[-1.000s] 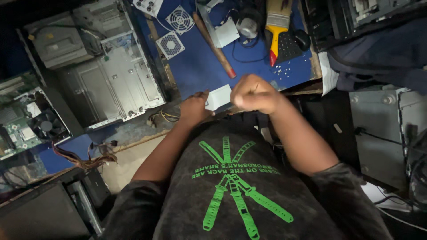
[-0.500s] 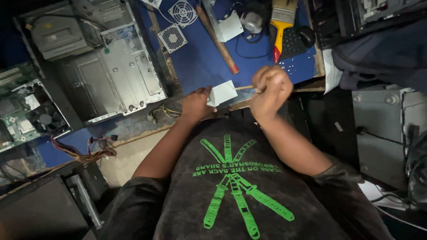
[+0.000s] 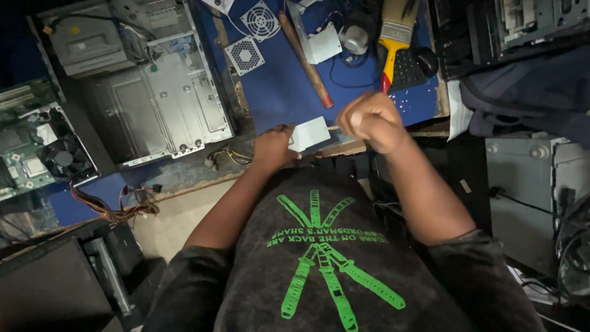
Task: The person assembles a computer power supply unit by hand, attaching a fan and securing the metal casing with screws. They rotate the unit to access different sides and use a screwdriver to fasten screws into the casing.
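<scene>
Over blue mat (image 3: 276,86), left hand (image 3: 273,146) gripping flat white rectangle (image 3: 309,133); right hand (image 3: 369,120) fisted, contents untellable.

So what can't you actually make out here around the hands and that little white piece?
- Head view: what the right hand holds. The fist is closed over it; only a thin tip shows, too small to identify.
- Near edge of the small white piece: covered by the left hand's fingers.
- Paintbrush: bristles cut off by the top edge.
- Circuit board: cut off at the left edge, dim.
</scene>
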A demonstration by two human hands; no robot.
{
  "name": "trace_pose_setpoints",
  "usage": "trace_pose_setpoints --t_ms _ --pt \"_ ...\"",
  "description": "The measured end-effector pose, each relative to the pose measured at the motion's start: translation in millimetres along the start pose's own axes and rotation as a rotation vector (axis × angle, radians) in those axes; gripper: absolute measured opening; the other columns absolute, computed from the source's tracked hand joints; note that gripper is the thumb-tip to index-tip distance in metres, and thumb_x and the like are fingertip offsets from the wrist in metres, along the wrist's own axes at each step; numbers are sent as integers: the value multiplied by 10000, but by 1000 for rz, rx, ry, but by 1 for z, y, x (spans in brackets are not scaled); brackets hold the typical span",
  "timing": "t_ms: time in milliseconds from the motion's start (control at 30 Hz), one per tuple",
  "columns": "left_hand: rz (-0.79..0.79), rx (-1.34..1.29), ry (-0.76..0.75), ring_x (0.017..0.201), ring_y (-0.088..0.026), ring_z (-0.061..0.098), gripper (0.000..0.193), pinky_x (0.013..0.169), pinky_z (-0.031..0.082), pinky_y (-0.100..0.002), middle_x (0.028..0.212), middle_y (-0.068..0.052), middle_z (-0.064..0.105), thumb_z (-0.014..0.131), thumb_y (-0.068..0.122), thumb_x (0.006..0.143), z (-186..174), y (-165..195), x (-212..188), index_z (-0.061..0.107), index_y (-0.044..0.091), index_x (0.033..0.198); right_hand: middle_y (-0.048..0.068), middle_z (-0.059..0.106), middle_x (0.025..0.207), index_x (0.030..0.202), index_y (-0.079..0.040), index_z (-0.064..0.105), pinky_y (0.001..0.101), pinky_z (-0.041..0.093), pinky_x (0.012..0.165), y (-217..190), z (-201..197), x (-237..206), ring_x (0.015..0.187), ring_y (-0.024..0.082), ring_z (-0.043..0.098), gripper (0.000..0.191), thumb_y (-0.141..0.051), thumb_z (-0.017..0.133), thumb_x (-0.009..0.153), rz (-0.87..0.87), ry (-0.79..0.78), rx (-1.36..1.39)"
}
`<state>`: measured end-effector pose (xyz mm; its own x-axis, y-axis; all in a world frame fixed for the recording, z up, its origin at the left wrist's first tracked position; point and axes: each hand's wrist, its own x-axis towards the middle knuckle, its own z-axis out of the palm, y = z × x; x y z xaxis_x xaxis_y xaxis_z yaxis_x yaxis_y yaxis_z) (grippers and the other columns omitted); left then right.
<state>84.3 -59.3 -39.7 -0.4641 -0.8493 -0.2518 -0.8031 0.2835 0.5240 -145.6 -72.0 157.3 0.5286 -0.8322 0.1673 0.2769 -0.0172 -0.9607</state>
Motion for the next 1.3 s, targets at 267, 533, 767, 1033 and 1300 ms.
trace_pose_setpoints --t_ms 267,533,767,1033,1300 --pt "-43 29 -45 1103 -351 665 947 901 550 -457 1320 -110 640 921 403 594 1 3 3 542 155 1426 53 388 593 626 -13 350 339 272 541 24 41 -10 538 152 341 382 -88 469 980 -128 450 -220" --pt "-26 48 -26 1169 -361 631 859 961 532 -466 1356 -107 627 878 326 667 -2 8 -1 541 138 1434 67 417 621 648 -6 374 320 315 575 8 34 -6 577 146 376 395 -116 488 1010 -108 407 -161" --pt "486 -511 252 1242 -386 613 532 1024 524 -463 1378 -185 617 714 238 967 -65 68 -19 535 51 1431 110 551 829 822 4 507 263 374 598 -54 33 -19 639 140 459 603 -506 415 1129 -112 289 -293" --pt "382 -551 326 993 -380 714 227 848 560 -411 1060 -179 726 662 107 985 -82 114 -39 684 37 1200 75 609 998 1020 -48 568 293 501 831 1 38 -2 877 164 587 563 -592 428 1054 -220 408 234" --pt "176 -1198 493 1221 -269 667 328 1130 489 -384 1231 -162 700 442 241 1176 -44 45 -76 603 -36 1246 20 677 928 1063 -17 655 253 513 787 133 -124 -88 862 92 643 69 -6 624 1003 64 996 -652"
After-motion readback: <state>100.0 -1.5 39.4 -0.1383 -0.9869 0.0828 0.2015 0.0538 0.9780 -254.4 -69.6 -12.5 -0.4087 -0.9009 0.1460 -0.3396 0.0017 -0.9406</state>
